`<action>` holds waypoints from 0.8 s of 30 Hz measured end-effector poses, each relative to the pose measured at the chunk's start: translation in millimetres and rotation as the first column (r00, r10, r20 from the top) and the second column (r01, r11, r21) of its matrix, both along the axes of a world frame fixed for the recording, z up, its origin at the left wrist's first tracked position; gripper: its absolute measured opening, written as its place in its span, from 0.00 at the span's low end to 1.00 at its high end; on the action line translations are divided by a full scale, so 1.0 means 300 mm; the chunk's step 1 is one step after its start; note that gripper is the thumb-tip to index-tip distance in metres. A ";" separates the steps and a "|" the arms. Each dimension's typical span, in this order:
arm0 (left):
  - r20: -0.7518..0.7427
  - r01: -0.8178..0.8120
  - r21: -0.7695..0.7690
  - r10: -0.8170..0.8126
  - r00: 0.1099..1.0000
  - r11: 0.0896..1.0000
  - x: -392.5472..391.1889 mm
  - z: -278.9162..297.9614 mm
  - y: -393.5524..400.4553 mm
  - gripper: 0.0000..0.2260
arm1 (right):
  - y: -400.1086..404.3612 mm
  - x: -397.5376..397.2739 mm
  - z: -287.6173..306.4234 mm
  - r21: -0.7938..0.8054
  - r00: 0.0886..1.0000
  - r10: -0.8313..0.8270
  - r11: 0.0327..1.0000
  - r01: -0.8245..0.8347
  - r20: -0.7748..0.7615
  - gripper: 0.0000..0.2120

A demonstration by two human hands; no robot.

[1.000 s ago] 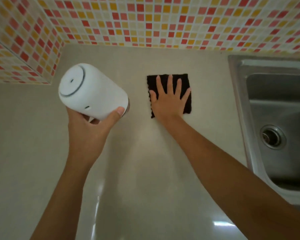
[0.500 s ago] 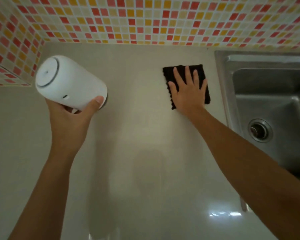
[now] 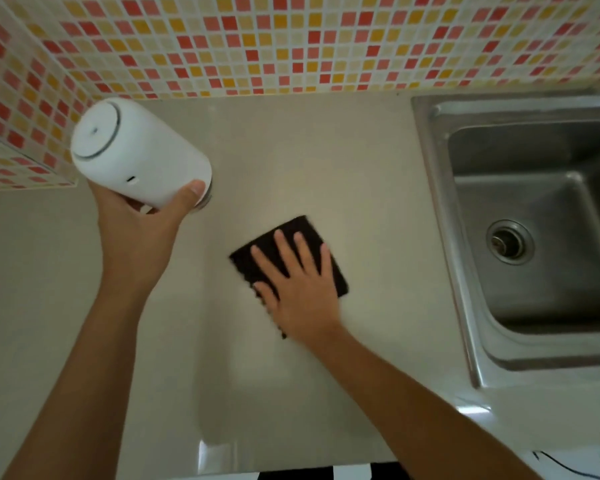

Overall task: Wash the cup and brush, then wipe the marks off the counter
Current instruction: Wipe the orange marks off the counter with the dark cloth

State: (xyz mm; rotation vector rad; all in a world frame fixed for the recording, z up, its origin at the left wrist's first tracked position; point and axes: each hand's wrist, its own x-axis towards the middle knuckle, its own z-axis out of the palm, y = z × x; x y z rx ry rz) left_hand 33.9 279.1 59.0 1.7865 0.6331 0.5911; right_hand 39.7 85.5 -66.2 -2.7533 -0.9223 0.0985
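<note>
Left hand [image 3: 137,233] raised above the counter [image 3: 291,161], wrapped around a white cup [image 3: 137,155] held tilted, flat end turned up toward the camera and toward the tiled corner, thumb pressed along the cup's lower edge. Right hand [image 3: 300,292] spread flat, fingers [image 3: 284,247] wide and pointing toward the back wall, pressing a dark cloth [image 3: 329,268] against the pale counter. Cloth lying at an angle, one corner aimed at the wall, its near edge hidden beneath the palm, edges slightly blurred. Cup well clear of the cloth, off to the left and higher, not touching the counter. Steel sink [image 3: 520,237] set into the counter on the right, apart from the cloth, drain [image 3: 508,241] visible in the basin floor. Mosaic tiles [image 3: 291,43] in red, orange and cream across the back wall and the left corner. No brush to be made out anywhere. Marks on the counter too faint to tell.
</note>
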 end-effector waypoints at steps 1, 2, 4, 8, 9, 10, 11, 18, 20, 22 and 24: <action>0.001 0.003 -0.013 -0.003 1.000 1.000 -0.004 0.004 -0.008 0.39 | -0.055 0.085 -0.004 -0.037 0.995 -0.087 0.995 0.089 0.039 0.24; 0.003 -0.001 -0.023 0.001 1.000 1.000 -0.008 0.004 -0.016 0.39 | -0.099 0.180 -0.002 -0.070 0.982 -0.177 0.981 0.181 0.059 0.24; -0.010 0.004 -0.031 -0.004 1.000 1.000 -0.019 -0.003 -0.043 0.39 | -0.148 0.342 0.014 -0.132 0.950 -0.309 0.941 0.311 0.030 0.25; -0.042 0.042 -0.027 -0.043 0.998 0.999 -0.039 -0.040 -0.099 0.38 | -0.145 0.387 0.016 -0.209 0.937 -0.349 0.917 0.341 -0.004 0.26; -0.048 0.047 -0.035 -0.049 0.998 0.998 -0.040 -0.052 -0.113 0.39 | -0.145 0.332 0.018 -0.201 0.939 -0.343 0.920 0.337 0.005 0.26; -0.052 0.044 -0.040 -0.046 0.998 0.998 -0.039 -0.064 -0.125 0.39 | -0.150 0.247 0.019 -0.185 0.951 -0.308 0.934 0.305 0.011 0.26; -0.055 0.039 -0.044 -0.041 0.998 0.998 -0.034 -0.072 -0.138 0.39 | -0.166 0.138 0.024 -0.169 0.972 -0.235 0.958 0.233 0.010 0.26; -0.085 0.070 -0.057 -0.074 0.994 0.996 0.017 -0.105 -0.178 0.40 | -0.502 -0.232 0.061 -0.212 0.956 0.289 0.933 -0.292 -0.048 0.27; -0.087 0.079 -0.065 -0.084 0.993 0.995 0.031 -0.110 -0.195 0.41 | -0.496 -0.082 0.050 -0.211 0.979 0.202 0.956 -0.202 -0.019 0.26; -0.093 0.090 -0.071 -0.097 0.991 0.993 0.040 -0.122 -0.222 0.42 | -0.446 0.119 0.033 -0.202 0.998 0.059 0.978 -0.051 0.034 0.26; -0.113 0.114 -0.071 -0.122 0.986 0.991 0.037 -0.139 -0.262 0.42 | -0.392 0.337 0.023 -0.199 0.994 -0.106 0.974 0.111 0.036 0.26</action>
